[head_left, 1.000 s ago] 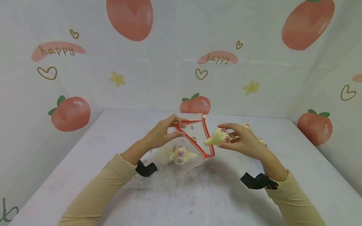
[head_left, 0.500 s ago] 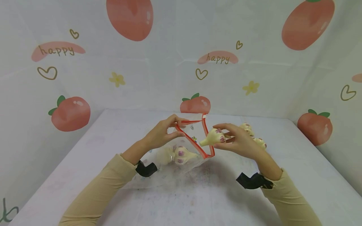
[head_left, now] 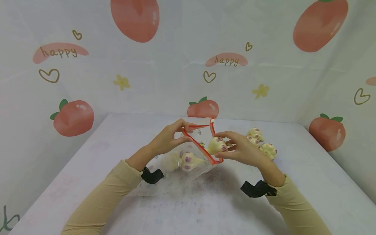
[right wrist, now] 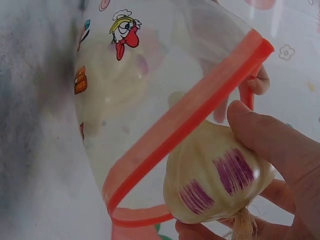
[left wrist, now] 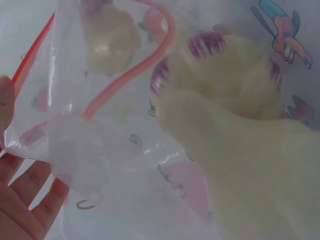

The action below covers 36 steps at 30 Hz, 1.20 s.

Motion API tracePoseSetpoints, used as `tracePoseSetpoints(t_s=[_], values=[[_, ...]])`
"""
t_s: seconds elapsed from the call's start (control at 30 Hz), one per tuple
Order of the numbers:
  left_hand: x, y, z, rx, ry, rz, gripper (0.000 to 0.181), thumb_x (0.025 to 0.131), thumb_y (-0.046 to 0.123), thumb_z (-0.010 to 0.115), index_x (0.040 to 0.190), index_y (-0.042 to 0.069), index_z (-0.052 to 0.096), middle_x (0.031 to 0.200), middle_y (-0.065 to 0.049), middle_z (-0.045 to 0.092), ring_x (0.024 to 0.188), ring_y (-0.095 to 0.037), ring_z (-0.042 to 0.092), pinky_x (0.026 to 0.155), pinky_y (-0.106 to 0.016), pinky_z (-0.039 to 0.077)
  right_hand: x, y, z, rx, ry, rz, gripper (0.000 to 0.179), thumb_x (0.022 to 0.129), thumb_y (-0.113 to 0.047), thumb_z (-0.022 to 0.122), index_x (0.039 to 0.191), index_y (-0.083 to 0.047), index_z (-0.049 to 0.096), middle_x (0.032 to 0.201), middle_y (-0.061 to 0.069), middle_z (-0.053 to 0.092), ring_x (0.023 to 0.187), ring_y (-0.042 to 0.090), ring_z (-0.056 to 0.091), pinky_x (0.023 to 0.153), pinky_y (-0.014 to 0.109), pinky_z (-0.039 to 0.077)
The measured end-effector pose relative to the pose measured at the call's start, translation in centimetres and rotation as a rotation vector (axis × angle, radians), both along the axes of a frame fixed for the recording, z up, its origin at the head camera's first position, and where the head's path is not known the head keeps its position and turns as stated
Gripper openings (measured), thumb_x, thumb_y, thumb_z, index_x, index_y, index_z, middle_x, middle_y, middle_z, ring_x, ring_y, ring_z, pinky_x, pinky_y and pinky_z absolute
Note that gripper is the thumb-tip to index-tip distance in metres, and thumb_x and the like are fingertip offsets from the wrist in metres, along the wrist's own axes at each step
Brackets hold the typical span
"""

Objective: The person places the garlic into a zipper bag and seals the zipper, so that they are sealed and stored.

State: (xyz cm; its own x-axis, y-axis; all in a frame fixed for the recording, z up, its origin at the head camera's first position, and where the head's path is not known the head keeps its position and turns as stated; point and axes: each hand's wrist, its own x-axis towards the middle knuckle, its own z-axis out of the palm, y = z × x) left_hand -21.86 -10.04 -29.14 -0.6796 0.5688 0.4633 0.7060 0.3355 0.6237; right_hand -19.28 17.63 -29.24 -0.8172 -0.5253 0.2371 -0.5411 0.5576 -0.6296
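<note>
My left hand (head_left: 170,137) pinches the red-edged rim of a clear plastic zip bag (head_left: 202,150), whose mouth gapes to the right. Inside the bag lie two garlic bulbs, one a pale garlic bulb (head_left: 189,161) with purple patches. My right hand (head_left: 241,148) grips another garlic bulb (right wrist: 215,180) by its root end, thumb on one side and fingers on the other. That bulb sits at the bag's mouth, its stem end past the red rim. In the left wrist view, garlic (left wrist: 220,75) shows large through the printed plastic.
Several more garlic bulbs (head_left: 268,150) lie in a cluster on the white table (head_left: 182,212), behind and right of my right hand. A white curtain (head_left: 164,81) with fruit prints hangs behind the table.
My right hand has moved left, carrying its garlic bulb from outside the bag into the mouth. The garlic cluster behind it has come into fuller view. My left hand stays put.
</note>
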Motion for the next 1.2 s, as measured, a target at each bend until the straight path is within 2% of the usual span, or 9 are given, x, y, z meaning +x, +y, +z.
tracePoseSetpoints(t_s=[0.17,0.43,0.83,1.0,1.2], values=[[0.0,0.0,0.1,0.013,-0.01,-0.007,0.028,0.082,0.009,0.069,0.096,0.004,0.045,0.112,-0.016,0.064,0.103,-0.033,0.065,0.092,-0.052,0.048,-0.3,-0.3,-0.4,0.0,0.005,0.025,0.058,0.076,-0.022,0.078,0.127,-0.008,0.053,0.128,0.012,0.056,0.098,0.025,0.063,0.08,0.033,0.057],[0.0,0.0,0.1,0.01,-0.013,-0.007,0.027,0.083,0.009,0.068,0.095,0.004,0.045,0.12,-0.018,0.063,0.102,-0.031,0.065,0.089,-0.054,0.048,-0.5,-0.6,-0.6,0.018,0.003,0.033,0.056,0.077,-0.023,0.077,0.126,-0.006,0.054,0.127,0.014,0.056,0.094,0.025,0.065,0.078,0.032,0.057],[-0.1,0.1,0.2,0.01,0.016,-0.017,0.029,0.083,0.009,0.068,0.098,0.003,0.044,0.109,-0.017,0.064,0.103,-0.029,0.065,0.091,-0.046,0.051,-0.7,-1.1,-1.0,0.025,-0.005,0.082,0.051,0.079,-0.01,0.073,0.125,-0.003,0.053,0.122,0.016,0.058,0.09,0.024,0.066,0.075,0.028,0.057],[0.0,0.2,0.3,0.016,0.017,-0.012,0.03,0.082,0.009,0.069,0.098,0.003,0.045,0.109,-0.017,0.064,0.103,-0.029,0.065,0.091,-0.047,0.051,-0.7,-1.2,-1.0,0.031,-0.015,0.094,0.051,0.08,-0.009,0.073,0.126,-0.004,0.053,0.121,0.016,0.058,0.089,0.023,0.067,0.075,0.027,0.057],[0.1,0.1,0.3,0.021,0.043,-0.003,0.029,0.082,0.009,0.07,0.098,0.004,0.045,0.101,-0.014,0.065,0.102,-0.027,0.066,0.095,-0.046,0.049,-0.7,-1.4,-1.0,0.025,-0.03,0.118,0.049,0.081,-0.009,0.071,0.126,-0.003,0.052,0.119,0.017,0.059,0.087,0.022,0.066,0.074,0.026,0.057]])
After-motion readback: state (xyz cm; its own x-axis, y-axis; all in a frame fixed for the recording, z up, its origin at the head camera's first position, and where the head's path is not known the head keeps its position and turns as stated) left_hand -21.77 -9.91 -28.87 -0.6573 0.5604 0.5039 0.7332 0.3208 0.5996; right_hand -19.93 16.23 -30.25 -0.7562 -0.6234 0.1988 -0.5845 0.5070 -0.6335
